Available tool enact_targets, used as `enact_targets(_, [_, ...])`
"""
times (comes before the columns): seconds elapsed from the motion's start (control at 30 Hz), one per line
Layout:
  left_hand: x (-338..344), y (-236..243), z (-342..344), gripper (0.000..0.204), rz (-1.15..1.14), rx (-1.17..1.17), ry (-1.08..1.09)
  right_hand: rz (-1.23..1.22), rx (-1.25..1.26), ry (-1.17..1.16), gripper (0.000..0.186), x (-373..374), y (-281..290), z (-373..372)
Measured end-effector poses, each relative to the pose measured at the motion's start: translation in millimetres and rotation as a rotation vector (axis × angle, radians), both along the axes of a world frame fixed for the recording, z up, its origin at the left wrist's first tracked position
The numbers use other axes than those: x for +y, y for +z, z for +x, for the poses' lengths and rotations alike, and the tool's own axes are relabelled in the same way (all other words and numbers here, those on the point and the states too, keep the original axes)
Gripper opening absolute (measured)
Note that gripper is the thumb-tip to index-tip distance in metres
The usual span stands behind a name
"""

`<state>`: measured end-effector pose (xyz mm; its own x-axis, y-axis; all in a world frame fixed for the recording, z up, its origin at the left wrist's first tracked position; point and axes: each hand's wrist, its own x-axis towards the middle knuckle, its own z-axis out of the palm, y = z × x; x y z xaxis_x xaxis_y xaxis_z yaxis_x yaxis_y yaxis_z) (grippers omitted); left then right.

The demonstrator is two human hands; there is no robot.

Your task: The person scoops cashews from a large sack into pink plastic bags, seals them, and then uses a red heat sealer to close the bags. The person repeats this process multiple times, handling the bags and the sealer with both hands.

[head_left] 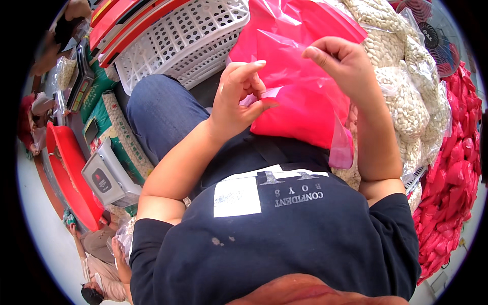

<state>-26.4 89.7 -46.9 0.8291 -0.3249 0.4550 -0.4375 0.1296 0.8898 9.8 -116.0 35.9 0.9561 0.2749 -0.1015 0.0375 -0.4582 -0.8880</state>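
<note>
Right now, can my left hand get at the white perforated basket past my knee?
Probably yes, once it lets go: the left hand pinches the pink plastic bag, and nothing stands between it and the white perforated basket.

The pink plastic bag (pixel 300 96) sits on the person's lap between the left hand (pixel 236 96) and the right hand (pixel 343 61), with the white perforated plastic basket (pixel 188 35) behind it to the left. Clear bags of pale beans (pixel 406 96) lie to its right, and the heap of filled pink packets (pixel 457 168) lies further right. The grey weighing scale (pixel 107 175) stands at the far left, beside the person's left leg.
</note>
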Motion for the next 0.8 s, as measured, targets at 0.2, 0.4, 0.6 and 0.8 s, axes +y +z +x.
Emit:
enact_targets(0.2, [1.5, -2.9, 0.6, 0.066, 0.055, -0.049, 0.023, -0.183, 0.197, 0.344, 0.016, 19.0, -0.3, 8.9])
enact_targets(0.4, [-1.4, -1.6, -0.4, 0.059, -0.113, 0.195, 0.040, -0.081, 0.137, 0.307, 0.012, 40.4, -4.5, -11.1])
enact_targets(0.6, [0.9, 2.7, 6.1, 0.017, 0.073, 0.280, 0.030, 0.543, 0.015, -0.195, 0.010, -14.3, -2.5, -21.9])
enact_targets(0.8, [4.8, 1.2, 4.3, 0.012, -0.106, 0.697, -0.118, 0.880, -0.445, -1.159, 0.021, -109.8, 52.0, -79.4])
